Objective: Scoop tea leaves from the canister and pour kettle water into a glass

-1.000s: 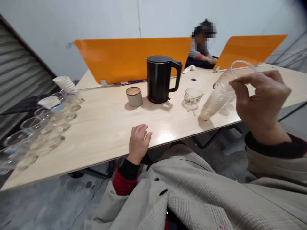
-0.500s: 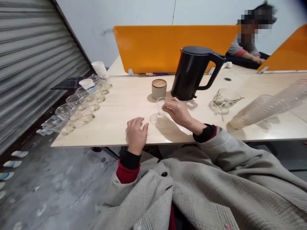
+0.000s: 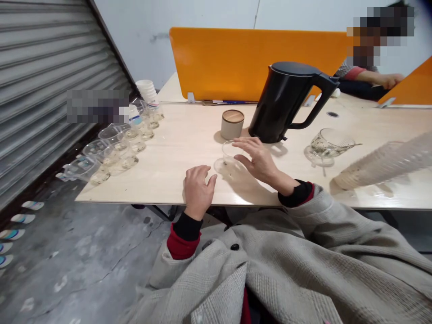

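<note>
In front of me a small clear plastic cup (image 3: 227, 154) stands on the table, part of it hidden by my right hand (image 3: 259, 163). The thumb and fingers of that hand are spread at the cup's right side; whether they touch the rim I cannot tell. My left hand (image 3: 198, 191) hovers or rests by the table's front edge, fingers loosely apart and nothing in it. Just behind the cup are a grey canister (image 3: 231, 128) with a wooden lid and a black electric kettle (image 3: 283, 101).
Rows of clear cups with pale liquid (image 3: 130, 159) line the table's left end, with stacked paper cups (image 3: 146, 91) behind. To the right are a glass bowl (image 3: 332, 145) and a long stack of plastic cups (image 3: 388, 164). Beyond the orange divider (image 3: 256, 63) sits another person.
My right hand has loosened from its pinch on the clear cup, thumb and fingers now apart. The left hand stays near the table edge. The whole view has shifted slightly.
</note>
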A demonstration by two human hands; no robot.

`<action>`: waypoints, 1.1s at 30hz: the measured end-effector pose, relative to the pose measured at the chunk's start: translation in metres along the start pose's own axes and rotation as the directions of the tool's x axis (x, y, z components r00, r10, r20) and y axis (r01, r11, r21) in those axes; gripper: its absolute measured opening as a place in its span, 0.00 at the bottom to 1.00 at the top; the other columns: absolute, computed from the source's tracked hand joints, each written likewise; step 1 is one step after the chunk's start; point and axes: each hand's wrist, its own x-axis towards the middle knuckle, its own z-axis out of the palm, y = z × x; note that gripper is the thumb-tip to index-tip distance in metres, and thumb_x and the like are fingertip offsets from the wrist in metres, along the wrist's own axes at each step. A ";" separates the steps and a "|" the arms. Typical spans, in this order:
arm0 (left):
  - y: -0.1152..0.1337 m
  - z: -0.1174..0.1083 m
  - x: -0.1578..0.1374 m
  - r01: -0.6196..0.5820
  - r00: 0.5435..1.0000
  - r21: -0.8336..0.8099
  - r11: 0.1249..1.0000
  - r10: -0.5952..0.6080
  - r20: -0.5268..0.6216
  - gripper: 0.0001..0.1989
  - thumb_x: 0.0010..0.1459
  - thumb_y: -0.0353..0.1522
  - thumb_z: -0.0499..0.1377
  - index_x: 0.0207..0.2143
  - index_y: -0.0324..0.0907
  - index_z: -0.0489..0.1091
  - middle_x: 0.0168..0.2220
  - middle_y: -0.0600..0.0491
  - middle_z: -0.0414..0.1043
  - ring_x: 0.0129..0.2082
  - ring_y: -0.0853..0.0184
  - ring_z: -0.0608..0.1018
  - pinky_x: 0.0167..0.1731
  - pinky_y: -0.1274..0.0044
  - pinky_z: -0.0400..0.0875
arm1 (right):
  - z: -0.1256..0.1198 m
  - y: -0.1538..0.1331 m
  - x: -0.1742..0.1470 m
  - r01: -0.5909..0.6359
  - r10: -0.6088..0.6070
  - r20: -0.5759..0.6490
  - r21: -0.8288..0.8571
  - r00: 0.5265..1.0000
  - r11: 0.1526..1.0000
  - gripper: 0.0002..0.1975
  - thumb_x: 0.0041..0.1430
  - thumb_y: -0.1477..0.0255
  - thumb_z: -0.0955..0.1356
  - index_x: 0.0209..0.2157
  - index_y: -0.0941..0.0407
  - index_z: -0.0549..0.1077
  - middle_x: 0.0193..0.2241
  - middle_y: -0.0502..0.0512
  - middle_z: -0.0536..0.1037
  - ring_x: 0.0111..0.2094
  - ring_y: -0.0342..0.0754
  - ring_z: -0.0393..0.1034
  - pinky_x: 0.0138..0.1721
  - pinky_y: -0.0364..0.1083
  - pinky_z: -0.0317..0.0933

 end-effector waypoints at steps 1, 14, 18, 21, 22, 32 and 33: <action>0.000 0.000 0.000 -0.002 1.000 0.000 1.000 0.002 -0.003 0.11 0.68 0.35 0.62 0.50 0.42 0.78 0.51 0.44 0.82 0.56 0.51 0.75 0.58 0.60 0.74 | -0.007 0.001 0.003 -0.022 0.021 -0.038 -0.028 0.999 0.999 0.16 0.71 0.63 0.68 0.57 0.48 0.79 0.59 0.60 0.81 0.62 0.64 0.71 0.64 0.67 0.64; 0.004 0.005 -0.004 -0.043 0.997 0.084 0.996 0.047 -0.054 0.12 0.68 0.34 0.63 0.52 0.41 0.78 0.52 0.44 0.82 0.57 0.50 0.76 0.60 0.58 0.71 | 0.019 0.073 0.097 -0.357 0.368 -0.001 -0.253 0.930 0.899 0.44 0.68 0.47 0.66 0.75 0.60 0.58 0.74 0.74 0.60 0.74 0.70 0.55 0.71 0.67 0.54; 0.007 0.004 -0.005 -0.036 0.998 0.106 0.994 0.041 -0.047 0.12 0.68 0.34 0.63 0.52 0.40 0.78 0.52 0.45 0.83 0.57 0.50 0.76 0.60 0.59 0.72 | 0.038 0.078 0.112 -0.418 0.438 0.036 -0.240 0.898 0.876 0.45 0.65 0.47 0.69 0.72 0.61 0.61 0.69 0.75 0.65 0.68 0.69 0.63 0.68 0.63 0.60; 0.007 0.003 -0.005 -0.029 0.999 0.105 0.994 0.034 -0.043 0.12 0.68 0.34 0.64 0.52 0.40 0.78 0.52 0.45 0.83 0.57 0.49 0.77 0.60 0.58 0.72 | 0.043 0.083 0.115 -0.439 0.451 0.029 -0.185 0.892 0.879 0.37 0.66 0.49 0.69 0.68 0.56 0.68 0.61 0.70 0.72 0.61 0.63 0.71 0.63 0.58 0.67; 0.007 0.003 -0.005 -0.027 0.999 0.102 0.994 0.032 -0.044 0.12 0.68 0.34 0.64 0.51 0.40 0.78 0.51 0.45 0.83 0.57 0.49 0.77 0.60 0.58 0.72 | 0.044 0.084 0.115 -0.444 0.454 0.018 -0.177 0.891 0.879 0.35 0.66 0.51 0.69 0.67 0.55 0.69 0.59 0.69 0.73 0.59 0.62 0.71 0.61 0.58 0.68; 0.002 0.005 -0.005 -0.044 0.995 0.074 0.996 0.050 -0.087 0.12 0.68 0.35 0.64 0.50 0.40 0.78 0.50 0.44 0.83 0.56 0.49 0.77 0.59 0.57 0.72 | -0.012 0.079 0.072 -0.328 0.282 -0.202 -0.250 0.938 0.911 0.42 0.63 0.48 0.72 0.70 0.57 0.66 0.61 0.70 0.73 0.63 0.66 0.69 0.65 0.64 0.65; 0.000 0.006 -0.005 -0.047 0.994 0.073 0.996 0.054 -0.090 0.12 0.68 0.36 0.63 0.50 0.40 0.78 0.50 0.44 0.83 0.56 0.49 0.77 0.59 0.57 0.72 | -0.025 0.072 0.062 -0.314 0.258 -0.229 -0.258 0.939 0.914 0.43 0.62 0.47 0.72 0.70 0.56 0.65 0.61 0.69 0.73 0.64 0.67 0.68 0.66 0.66 0.64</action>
